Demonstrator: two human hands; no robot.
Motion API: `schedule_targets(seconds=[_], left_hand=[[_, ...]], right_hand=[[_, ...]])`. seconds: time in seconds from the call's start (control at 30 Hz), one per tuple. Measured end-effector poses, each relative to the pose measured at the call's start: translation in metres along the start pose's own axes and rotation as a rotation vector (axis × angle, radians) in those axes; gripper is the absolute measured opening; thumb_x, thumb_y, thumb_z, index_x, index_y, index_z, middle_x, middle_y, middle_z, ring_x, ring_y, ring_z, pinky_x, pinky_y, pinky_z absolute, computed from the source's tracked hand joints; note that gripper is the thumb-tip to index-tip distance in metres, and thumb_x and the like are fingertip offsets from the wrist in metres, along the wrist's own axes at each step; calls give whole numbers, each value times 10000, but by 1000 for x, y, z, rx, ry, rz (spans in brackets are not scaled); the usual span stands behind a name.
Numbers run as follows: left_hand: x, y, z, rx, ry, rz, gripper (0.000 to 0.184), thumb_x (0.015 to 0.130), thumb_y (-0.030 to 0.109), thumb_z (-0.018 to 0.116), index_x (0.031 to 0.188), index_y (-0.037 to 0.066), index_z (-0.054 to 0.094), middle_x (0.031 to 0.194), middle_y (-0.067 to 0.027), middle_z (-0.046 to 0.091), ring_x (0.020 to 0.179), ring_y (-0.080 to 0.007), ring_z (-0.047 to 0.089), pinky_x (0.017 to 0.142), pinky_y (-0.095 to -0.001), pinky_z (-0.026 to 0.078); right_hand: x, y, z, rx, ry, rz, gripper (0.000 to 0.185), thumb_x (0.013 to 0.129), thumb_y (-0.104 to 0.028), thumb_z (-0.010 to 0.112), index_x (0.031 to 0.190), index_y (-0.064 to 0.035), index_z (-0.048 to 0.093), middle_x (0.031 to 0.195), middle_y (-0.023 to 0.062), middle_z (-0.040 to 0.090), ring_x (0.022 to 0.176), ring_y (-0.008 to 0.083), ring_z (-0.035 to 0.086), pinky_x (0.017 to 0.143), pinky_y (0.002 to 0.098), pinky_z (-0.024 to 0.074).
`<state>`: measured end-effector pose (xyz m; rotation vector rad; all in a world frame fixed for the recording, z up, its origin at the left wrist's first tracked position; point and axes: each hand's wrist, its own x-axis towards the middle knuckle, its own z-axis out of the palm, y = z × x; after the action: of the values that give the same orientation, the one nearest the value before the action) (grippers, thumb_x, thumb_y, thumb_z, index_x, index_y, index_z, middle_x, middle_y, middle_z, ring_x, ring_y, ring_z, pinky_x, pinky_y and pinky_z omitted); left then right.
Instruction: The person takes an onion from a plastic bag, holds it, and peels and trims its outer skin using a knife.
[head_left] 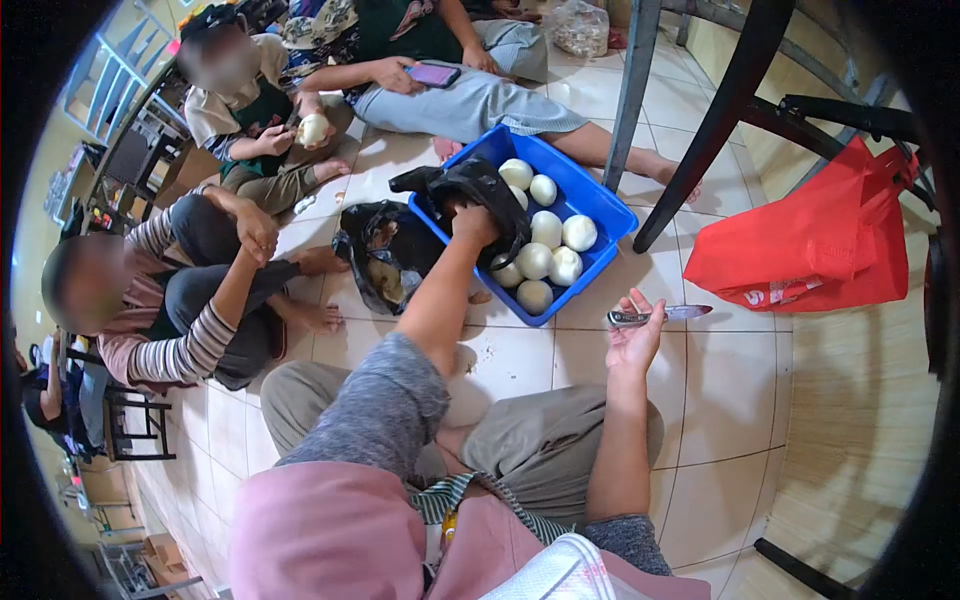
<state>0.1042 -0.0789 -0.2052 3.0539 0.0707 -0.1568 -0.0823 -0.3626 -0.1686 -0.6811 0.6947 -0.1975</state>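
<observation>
My left hand (472, 222) reaches into a black plastic bag (505, 188) lying over the left part of a blue plastic tub (607, 212); its fingers are hidden by the bag. Several round, whitish peeled vegetables (546, 229) sit in the tub, their exact kind unclear. Palm up, my right hand (635, 335) holds a knife (688, 312) near the tub's lower right corner, thumb over the handle and blade pointing right. A second black bag (385, 265), opened, stands on the floor left of the tub, with brownish scraps inside.
One person's hands work on a white round vegetable (313, 129). Another person sits at left, hands clasped; a third has a leg stretched behind the tub and holds a phone (432, 75). A red bag (800, 240) and dark chair legs (700, 140) stand to the right.
</observation>
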Motion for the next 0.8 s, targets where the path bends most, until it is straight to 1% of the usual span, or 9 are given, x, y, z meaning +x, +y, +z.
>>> schedule_targets(seconds=[0.03, 0.13, 0.23, 0.33, 0.43, 0.53, 0.63, 0.7, 0.8], left_hand=[[13, 7, 2, 38, -88, 38, 636, 891, 381, 619, 1429, 70, 481, 1384, -172, 565, 1283, -358, 537, 1035, -480, 464], [20, 22, -9, -41, -360, -142, 784, 881, 522, 610, 1505, 98, 399, 1497, -156, 466, 1384, -356, 437, 1107, -532, 371], [18, 27, 1, -120, -249, -342, 862, 848, 599, 623, 1518, 117, 376, 1538, -131, 411, 1411, -348, 396, 1114, -548, 354], [19, 27, 0, -198, -347, -411, 897, 845, 584, 646, 1545, 128, 316, 1549, -125, 389, 1410, -362, 390, 1115, -488, 372], [21, 25, 20, -244, -369, -512, 889, 863, 569, 643, 1554, 131, 297, 1586, -95, 321, 1406, -356, 395, 1107, -479, 376], [20, 20, 32, -94, -323, -358, 936, 857, 565, 653, 1548, 65, 268, 1550, -102, 368, 1376, -341, 436, 1095, -423, 399], [12, 24, 40, -181, -196, -299, 983, 845, 575, 660, 1536, 9, 249, 1534, -124, 389, 1351, -338, 466, 1074, -391, 424], [37, 5, 84, -120, -184, -244, 981, 846, 582, 652, 1539, 18, 248, 1523, -140, 400, 1328, -336, 491, 1058, -401, 440], [52, -9, 98, -49, -186, -166, 942, 852, 577, 638, 1524, 19, 287, 1502, -159, 429, 1312, -341, 510, 1035, -406, 462]], right_hand=[[0, -2, 2, -1, 21, -2, 535, 1013, -548, 445, 1104, -54, 630, 893, 47, 626, 831, 123, 599, 636, 259, 487], [1, -2, -2, -22, -27, -7, 525, 1017, -536, 447, 1105, -52, 629, 884, 48, 625, 822, 122, 601, 635, 261, 496], [3, 3, 3, -33, -23, 6, 519, 1021, -527, 443, 1104, -50, 630, 875, 49, 625, 817, 123, 603, 639, 264, 500], [1, 4, 6, -38, -41, 27, 517, 1024, -523, 441, 1094, -48, 633, 867, 51, 625, 816, 125, 604, 637, 267, 499], [0, 2, 4, -30, -22, 10, 516, 1023, -521, 446, 1085, -46, 637, 863, 51, 626, 807, 126, 602, 632, 266, 498], [-4, -1, 6, -30, -11, 2, 514, 1021, -519, 451, 1087, -46, 640, 861, 49, 625, 794, 124, 594, 637, 269, 495], [-6, -3, 6, -50, -55, 19, 515, 1018, -523, 453, 1094, -50, 642, 863, 45, 622, 786, 120, 584, 647, 269, 490], [-6, -3, 7, -52, -32, 22, 515, 1017, -527, 452, 1094, -56, 645, 862, 43, 623, 781, 118, 579, 654, 270, 488], [-5, 0, 9, -50, -32, 32, 514, 1015, -534, 452, 1091, -64, 648, 862, 40, 623, 778, 115, 573, 660, 271, 487]])
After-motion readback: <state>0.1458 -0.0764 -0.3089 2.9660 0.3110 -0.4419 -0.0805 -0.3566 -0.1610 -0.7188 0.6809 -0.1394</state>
